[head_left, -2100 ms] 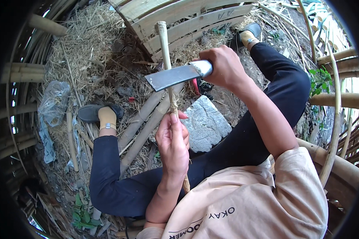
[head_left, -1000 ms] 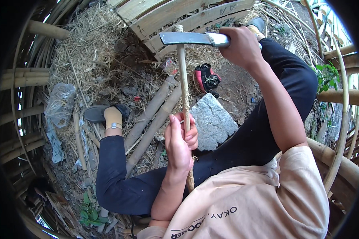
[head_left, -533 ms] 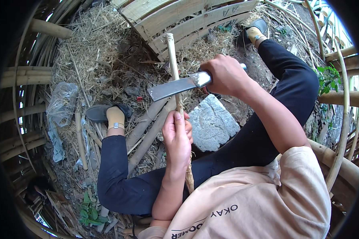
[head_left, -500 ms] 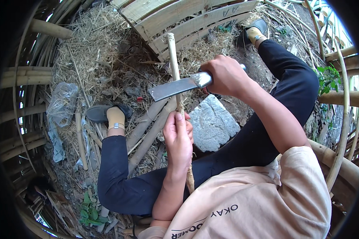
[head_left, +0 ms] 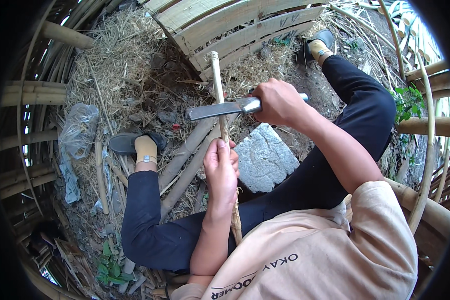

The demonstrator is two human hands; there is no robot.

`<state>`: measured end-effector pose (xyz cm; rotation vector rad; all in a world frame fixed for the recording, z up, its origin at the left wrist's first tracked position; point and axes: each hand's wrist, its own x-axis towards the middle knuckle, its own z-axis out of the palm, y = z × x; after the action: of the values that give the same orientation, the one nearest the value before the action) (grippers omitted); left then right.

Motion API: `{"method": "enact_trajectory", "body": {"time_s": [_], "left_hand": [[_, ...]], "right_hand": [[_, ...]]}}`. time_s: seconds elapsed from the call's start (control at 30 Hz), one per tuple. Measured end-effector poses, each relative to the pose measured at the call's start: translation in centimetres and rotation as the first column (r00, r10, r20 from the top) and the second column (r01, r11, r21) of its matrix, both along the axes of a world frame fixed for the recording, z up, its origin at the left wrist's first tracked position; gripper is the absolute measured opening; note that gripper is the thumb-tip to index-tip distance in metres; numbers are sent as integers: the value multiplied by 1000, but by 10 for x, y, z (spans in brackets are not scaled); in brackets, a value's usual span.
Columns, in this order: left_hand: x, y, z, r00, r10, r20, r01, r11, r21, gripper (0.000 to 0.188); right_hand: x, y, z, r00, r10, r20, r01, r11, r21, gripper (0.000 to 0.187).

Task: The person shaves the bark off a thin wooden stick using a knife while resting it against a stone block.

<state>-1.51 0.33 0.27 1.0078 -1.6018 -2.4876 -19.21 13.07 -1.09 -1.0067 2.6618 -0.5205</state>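
My left hand [head_left: 222, 165] is closed round a slim, pale wooden stick [head_left: 218, 82], thumb on top. The stick stands nearly upright in the picture; below the fist it runs on to my lap, where its surface looks rough and frayed. My right hand [head_left: 279, 102] grips the handle of a large knife [head_left: 217, 109] with a broad, square-ended metal blade. The blade lies across the stick a little above my left hand, its edge turned mostly out of sight. Just right of my left fist, a grey stone block [head_left: 266, 159] rests on the ground between my legs.
A wooden slatted crate [head_left: 245, 32] stands ahead. Bamboo poles [head_left: 185, 155] lie beside my left foot, near a crumpled clear plastic bag [head_left: 80, 130]. Straw [head_left: 117, 60] covers much of the ground. Bamboo railings [head_left: 427, 126] rise on both sides.
The knife has turned so its blade is more level and shows less of its flat face. My right hand sits slightly lower on the ground's side, and the stick's top has dropped a little.
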Motion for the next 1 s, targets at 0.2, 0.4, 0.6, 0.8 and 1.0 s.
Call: {"method": "enact_trajectory", "body": {"time_s": [0.2, 0.4, 0.6, 0.8, 1.0], "left_hand": [[9, 4, -7, 999, -8, -35, 2, 988, -153, 30], [12, 10, 5, 999, -25, -42, 22, 997, -70, 28], [8, 9, 8, 999, -35, -42, 35, 999, 0, 26], [3, -8, 4, 999, 11, -35, -6, 992, 125, 29], [4, -10, 1, 999, 35, -24, -32, 992, 122, 30]], "right_hand": [[-5, -8, -4, 998, -27, -51, 26, 999, -23, 19], [-50, -1, -18, 946, -311, -91, 305, 949, -76, 20], [-54, 15, -1, 930, -222, -294, 165, 964, -207, 20], [-16, 2, 11, 990, -21, -137, 9, 996, -93, 10], [-10, -3, 5, 990, 65, -126, -77, 993, -90, 11]]}}
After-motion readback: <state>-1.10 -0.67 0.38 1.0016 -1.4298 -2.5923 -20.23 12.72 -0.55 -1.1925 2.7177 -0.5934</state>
